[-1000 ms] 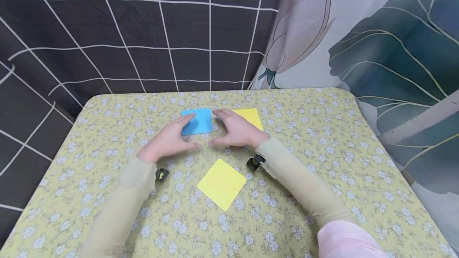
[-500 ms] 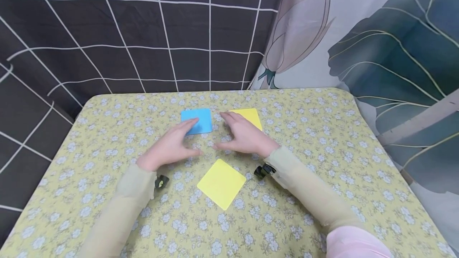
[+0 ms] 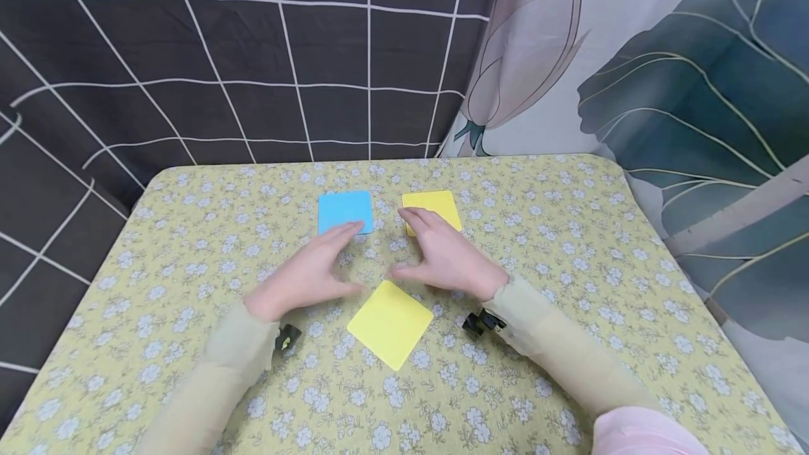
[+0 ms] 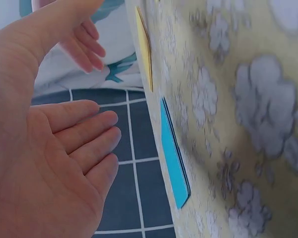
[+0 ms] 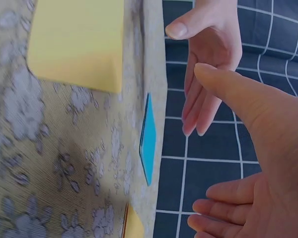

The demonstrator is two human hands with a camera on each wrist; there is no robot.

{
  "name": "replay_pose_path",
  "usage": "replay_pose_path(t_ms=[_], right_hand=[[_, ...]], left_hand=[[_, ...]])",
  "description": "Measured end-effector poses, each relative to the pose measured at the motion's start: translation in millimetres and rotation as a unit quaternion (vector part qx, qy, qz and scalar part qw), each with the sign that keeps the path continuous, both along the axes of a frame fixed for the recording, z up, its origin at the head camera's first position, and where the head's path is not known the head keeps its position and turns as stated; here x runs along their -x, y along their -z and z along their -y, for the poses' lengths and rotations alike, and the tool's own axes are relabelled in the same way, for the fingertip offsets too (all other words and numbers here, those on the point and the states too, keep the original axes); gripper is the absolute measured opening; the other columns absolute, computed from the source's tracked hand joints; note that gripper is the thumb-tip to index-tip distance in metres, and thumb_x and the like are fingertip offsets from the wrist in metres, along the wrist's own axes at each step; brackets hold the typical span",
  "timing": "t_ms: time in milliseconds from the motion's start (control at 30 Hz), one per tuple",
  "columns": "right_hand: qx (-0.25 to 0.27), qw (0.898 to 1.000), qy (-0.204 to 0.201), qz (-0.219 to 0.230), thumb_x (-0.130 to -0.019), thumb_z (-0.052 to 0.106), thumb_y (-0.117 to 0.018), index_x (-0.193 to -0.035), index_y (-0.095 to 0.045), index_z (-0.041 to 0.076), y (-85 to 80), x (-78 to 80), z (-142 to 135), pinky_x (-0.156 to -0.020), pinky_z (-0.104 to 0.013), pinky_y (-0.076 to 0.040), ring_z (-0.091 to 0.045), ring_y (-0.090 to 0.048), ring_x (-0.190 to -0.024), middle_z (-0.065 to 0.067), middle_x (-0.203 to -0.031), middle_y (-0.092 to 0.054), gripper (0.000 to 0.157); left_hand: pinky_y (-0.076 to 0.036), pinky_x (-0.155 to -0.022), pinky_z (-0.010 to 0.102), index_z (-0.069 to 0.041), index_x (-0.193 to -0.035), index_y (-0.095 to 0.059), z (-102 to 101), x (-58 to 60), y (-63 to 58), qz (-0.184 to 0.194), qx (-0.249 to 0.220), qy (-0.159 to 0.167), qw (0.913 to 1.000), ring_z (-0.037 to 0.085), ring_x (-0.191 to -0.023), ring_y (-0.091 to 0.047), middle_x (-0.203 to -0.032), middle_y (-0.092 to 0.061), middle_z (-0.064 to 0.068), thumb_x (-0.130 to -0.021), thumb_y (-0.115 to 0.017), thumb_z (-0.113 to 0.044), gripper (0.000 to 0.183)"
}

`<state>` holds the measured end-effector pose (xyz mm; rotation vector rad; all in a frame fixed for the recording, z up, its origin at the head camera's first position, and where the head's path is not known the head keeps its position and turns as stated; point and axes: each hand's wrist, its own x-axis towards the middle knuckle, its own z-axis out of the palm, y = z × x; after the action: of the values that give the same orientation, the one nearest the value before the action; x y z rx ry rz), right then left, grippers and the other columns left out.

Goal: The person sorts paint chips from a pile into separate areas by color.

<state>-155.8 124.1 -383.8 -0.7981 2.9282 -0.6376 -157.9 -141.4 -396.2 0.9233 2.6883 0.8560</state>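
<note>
In the head view a blue square [image 3: 341,209] lies flat at the back of the table, and a yellow square [image 3: 442,206] lies to its right. Their edges look layered in the left wrist view, like thin stacked cards. A second yellow square [image 3: 390,325] lies nearer, turned cornerwise. My left hand [image 3: 306,276] hovers in front of the blue square, fingers extended and holding nothing. Likewise empty, my right hand [image 3: 451,255] overlaps the back yellow square's lower left corner in the head view. The palms face each other with a gap between them, both raised off the cloth.
A yellow flowered cloth [image 3: 537,371] covers the table. Behind it hangs a dark curtain with white grid lines [image 3: 329,41], and a leaf-patterned curtain [image 3: 695,111] is on the right. Each wrist carries a small black device [image 3: 483,321].
Both hands have drawn back toward the near yellow square, the right one also shifting right. More of the blue and back yellow squares shows; the squares stay where they were.
</note>
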Motion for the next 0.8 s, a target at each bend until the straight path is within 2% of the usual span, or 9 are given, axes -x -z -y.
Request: replay_pose_path(t_ms=[267,500,667,800], right_hand=[[-0.017,1.0,0.013,0.004,-0.075,0.07,-0.078,-0.155,-0.036,-0.002,1.6,-17.7,-3,-0.116,-0.047,-0.035,-0.033,-0.04,-0.141,-0.018,-0.156,-0.04,0.115],[-0.028,0.999,0.008,0.012,-0.071,0.071,-0.08,-0.154,-0.038,-0.003,7.7,-31.9,-6,-0.117,-0.046,-0.033,-0.034,-0.04,-0.141,-0.019,-0.155,-0.041,0.119],[-0.035,0.999,-0.002,0.02,-0.071,0.069,-0.082,-0.153,-0.04,-0.004,12.6,-43.0,-10,-0.117,-0.044,-0.034,-0.033,-0.039,-0.142,-0.019,-0.155,-0.041,0.118],[-0.039,0.999,-0.014,0.023,-0.071,0.07,-0.081,-0.153,-0.04,-0.004,16.1,-49.9,-13,-0.116,-0.044,-0.034,-0.033,-0.04,-0.141,-0.019,-0.155,-0.041,0.118]], left_hand=[[-0.024,-0.12,0.049,-0.004,-0.159,-0.033,-6,-11.3,4.8,0.0,-0.004,0.023,0.9997,0.03,-0.149,-0.028,-0.162,-0.033,0.013,-0.075,-0.089,-0.044,0.108],[-0.025,-0.119,0.048,-0.005,-0.159,-0.033,-15,-23.6,7.1,0.008,0.025,0.041,0.9988,0.03,-0.149,-0.028,-0.163,-0.032,0.011,-0.07,-0.092,-0.049,0.116],[-0.026,-0.119,0.046,-0.003,-0.158,-0.033,-21,-30.5,9.3,0.02,0.027,0.071,0.9969,0.03,-0.148,-0.03,-0.162,-0.032,0.012,-0.065,-0.095,-0.048,0.12],[-0.028,-0.119,0.044,-0.006,-0.158,-0.035,-23,-33.2,13.4,0.033,0.033,0.097,0.9942,0.026,-0.148,-0.031,-0.162,-0.035,0.008,-0.06,-0.096,-0.048,0.123]])
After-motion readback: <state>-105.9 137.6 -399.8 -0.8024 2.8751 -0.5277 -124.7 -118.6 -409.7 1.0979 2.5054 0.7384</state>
